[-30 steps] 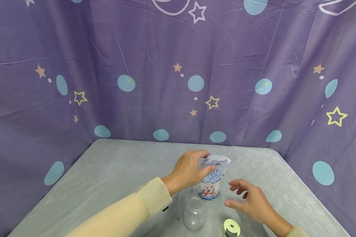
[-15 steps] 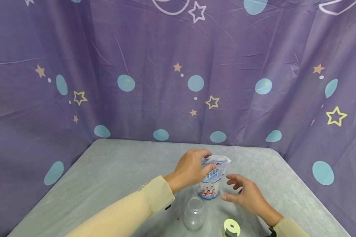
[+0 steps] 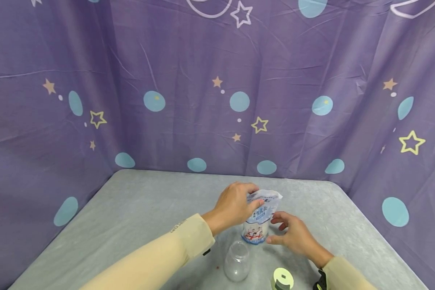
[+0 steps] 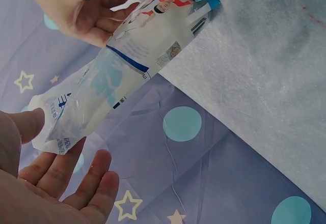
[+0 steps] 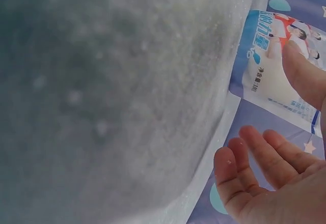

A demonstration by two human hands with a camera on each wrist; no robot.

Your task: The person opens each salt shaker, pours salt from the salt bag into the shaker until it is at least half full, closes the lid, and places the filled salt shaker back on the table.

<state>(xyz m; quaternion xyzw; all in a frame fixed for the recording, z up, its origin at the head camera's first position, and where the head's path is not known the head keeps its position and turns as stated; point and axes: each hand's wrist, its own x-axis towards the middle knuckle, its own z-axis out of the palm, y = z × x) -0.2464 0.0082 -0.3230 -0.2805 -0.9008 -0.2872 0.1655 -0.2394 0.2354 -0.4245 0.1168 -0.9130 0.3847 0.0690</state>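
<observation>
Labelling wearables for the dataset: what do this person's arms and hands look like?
Left hand and right hand: bare, no gloves. Left sleeve and right sleeve: long, pale beige. Small dark lettering near the left cuff, too small to read. Black wrist strap at the right cuff; small black piece under the left.
</observation>
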